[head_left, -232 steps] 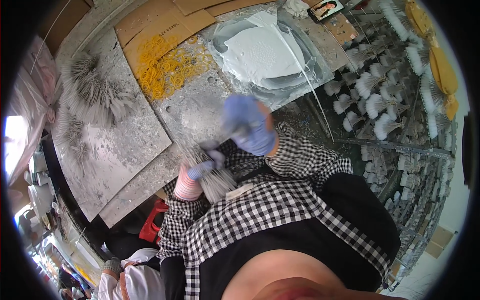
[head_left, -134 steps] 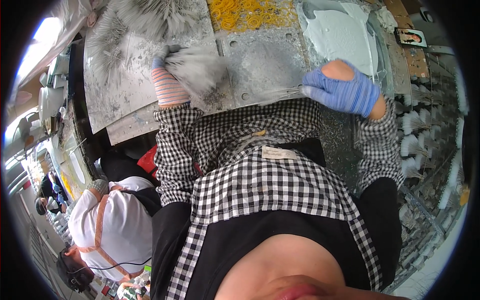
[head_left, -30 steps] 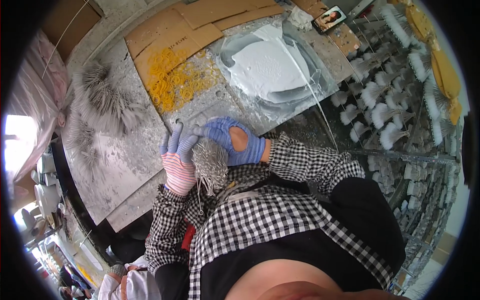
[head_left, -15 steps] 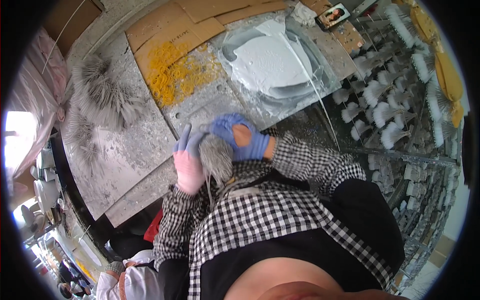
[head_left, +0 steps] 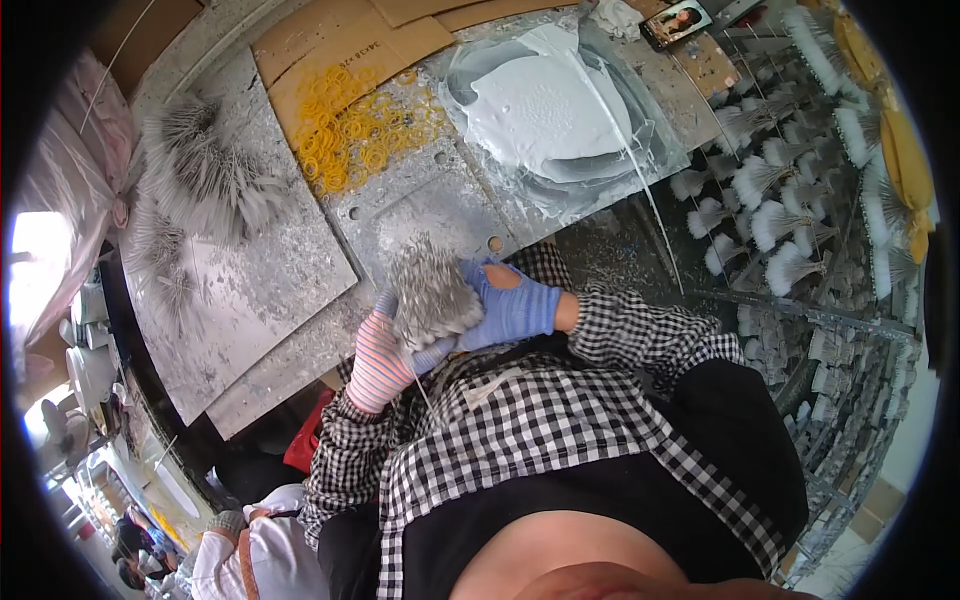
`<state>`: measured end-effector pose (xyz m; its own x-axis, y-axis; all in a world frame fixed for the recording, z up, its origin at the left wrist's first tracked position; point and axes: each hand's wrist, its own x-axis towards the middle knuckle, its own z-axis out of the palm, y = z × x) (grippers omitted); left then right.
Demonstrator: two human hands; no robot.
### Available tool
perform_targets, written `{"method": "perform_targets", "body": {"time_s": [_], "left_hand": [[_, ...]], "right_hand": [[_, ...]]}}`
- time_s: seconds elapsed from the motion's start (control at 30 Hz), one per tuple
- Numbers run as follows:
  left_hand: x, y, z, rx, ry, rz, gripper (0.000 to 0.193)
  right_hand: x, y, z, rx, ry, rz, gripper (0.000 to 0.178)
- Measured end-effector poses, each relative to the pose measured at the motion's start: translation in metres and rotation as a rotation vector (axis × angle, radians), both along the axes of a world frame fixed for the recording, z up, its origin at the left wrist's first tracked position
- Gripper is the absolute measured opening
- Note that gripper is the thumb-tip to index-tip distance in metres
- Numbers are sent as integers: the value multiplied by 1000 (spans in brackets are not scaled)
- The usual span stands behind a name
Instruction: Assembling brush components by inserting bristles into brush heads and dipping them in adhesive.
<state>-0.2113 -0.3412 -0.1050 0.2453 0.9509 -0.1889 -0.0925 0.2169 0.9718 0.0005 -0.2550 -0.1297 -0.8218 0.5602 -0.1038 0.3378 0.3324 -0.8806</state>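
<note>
Right grip (head_left: pixel 515 305): partly hidden behind grey bundle (head_left: pixel 432 300); left grip (head_left: pixel 385 355): likewise; cardboard (head_left: pixel 412 9): cut by upper edge; co-worker (head_left: pixel 288 562): cut by lower edge; distant clutter (head_left: pixel 125 535): too small to tell

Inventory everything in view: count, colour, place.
Strand bundle: one, grey, centre
Loose strands: many, grey, left board
Cardboard: several, brown, upper left
Rubber bands: many, yellow, partly on cardboard
Paste: one pool, white, upper centre
Stick: one, white, across paste
Phone: one, dark, upper right
Bristle tufts: many, whitish, right-hand rack
Plastic sheeting: one, pinkish, left edge
Unclear object: one, red, lower left
Co-worker: one, white top, lower left
Apron: one, black-and-white checks, worn
Left hand: one, pink-striped glove, at bundle
Right hand: one, blue glove, at bundle
</note>
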Motion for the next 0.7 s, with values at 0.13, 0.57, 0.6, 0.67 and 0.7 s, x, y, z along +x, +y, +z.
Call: {"method": "perform_targets", "body": {"time_s": [0.13, 0.57, 0.6, 0.67, 0.7], "left_hand": [[10, -7, 35, -254, 137, -8, 61], [11, -17, 16, -693, -327, 206, 25], [6, -20, 22, -652, -271, 223, 27], [-15, -26, 16, -564, -202, 148, 28], [-34, -29, 18, -403, 273, -119, 34]], "right_hand": [[21, -6, 18, -584, 41, -29, 88], [31, -30, 9, -1067, 152, -217, 35], [39, -28, 14, -1058, 102, -243, 33], [54, -16, 34, -684, 111, -207, 38], [65, -14, 36, -689, 110, -212, 38]]}}
